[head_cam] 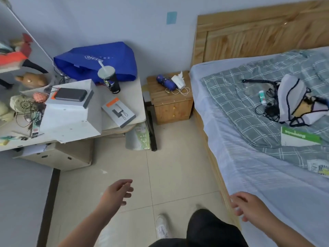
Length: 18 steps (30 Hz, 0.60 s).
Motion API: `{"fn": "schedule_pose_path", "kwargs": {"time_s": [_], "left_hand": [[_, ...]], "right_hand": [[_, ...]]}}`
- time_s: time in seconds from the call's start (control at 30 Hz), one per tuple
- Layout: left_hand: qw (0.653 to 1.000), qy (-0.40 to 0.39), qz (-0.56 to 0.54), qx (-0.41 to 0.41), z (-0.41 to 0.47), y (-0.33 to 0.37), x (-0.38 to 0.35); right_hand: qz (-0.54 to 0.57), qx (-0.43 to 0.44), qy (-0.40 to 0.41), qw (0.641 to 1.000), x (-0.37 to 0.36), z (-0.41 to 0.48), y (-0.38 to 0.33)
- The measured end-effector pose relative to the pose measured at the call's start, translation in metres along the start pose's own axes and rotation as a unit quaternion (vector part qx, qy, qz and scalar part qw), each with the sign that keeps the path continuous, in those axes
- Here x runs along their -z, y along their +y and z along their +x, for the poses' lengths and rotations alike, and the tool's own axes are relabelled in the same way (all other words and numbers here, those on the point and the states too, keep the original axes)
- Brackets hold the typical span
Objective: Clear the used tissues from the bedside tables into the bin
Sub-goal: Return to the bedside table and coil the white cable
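Observation:
A small wooden bedside table [170, 104] stands against the far wall between the desk and the bed. On its top lies a white tissue pack with a tissue sticking up [178, 80], beside a folded blue umbrella [165, 82] and a white cable [179, 91]. No bin is in view. My left hand [117, 192] hovers over the floor tiles at lower centre, empty, fingers spread. My right hand [249, 206] is low on the right by the bed's edge, also empty with fingers apart. Both are far from the bedside table.
A cluttered desk [124, 97] on the left carries a blue bag [99, 59], a dark cup with a straw [109, 79] and boxes. The bed [267, 175] with a grey checked blanket fills the right. A tiled floor strip runs between them toward the bedside table.

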<state>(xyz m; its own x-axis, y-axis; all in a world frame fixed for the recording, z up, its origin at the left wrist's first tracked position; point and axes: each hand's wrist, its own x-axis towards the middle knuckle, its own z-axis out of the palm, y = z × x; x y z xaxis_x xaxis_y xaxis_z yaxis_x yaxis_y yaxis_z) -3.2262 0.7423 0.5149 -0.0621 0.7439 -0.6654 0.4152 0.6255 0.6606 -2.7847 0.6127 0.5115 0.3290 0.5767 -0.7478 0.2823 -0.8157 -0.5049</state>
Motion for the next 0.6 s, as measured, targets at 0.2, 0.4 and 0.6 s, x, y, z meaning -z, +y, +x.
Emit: {"fn": "schedule_pose_path", "kwargs": {"time_s": [0.2,0.4,0.6], "left_hand": [[0.999,0.001,0.005,-0.034,0.095,0.113,-0.015],[0.999,0.04,-0.005,0.019,0.152,0.174,-0.047],[0.996,0.054,-0.021,0.065,0.184,0.219,-0.072]], "right_hand": [[0.031,-0.057,0.019,0.998,0.039,0.081,-0.024],[0.018,-0.016,-0.011,1.0,0.094,0.197,-0.124],[-0.031,0.087,-0.025,0.995,0.15,0.287,-0.277]]}}
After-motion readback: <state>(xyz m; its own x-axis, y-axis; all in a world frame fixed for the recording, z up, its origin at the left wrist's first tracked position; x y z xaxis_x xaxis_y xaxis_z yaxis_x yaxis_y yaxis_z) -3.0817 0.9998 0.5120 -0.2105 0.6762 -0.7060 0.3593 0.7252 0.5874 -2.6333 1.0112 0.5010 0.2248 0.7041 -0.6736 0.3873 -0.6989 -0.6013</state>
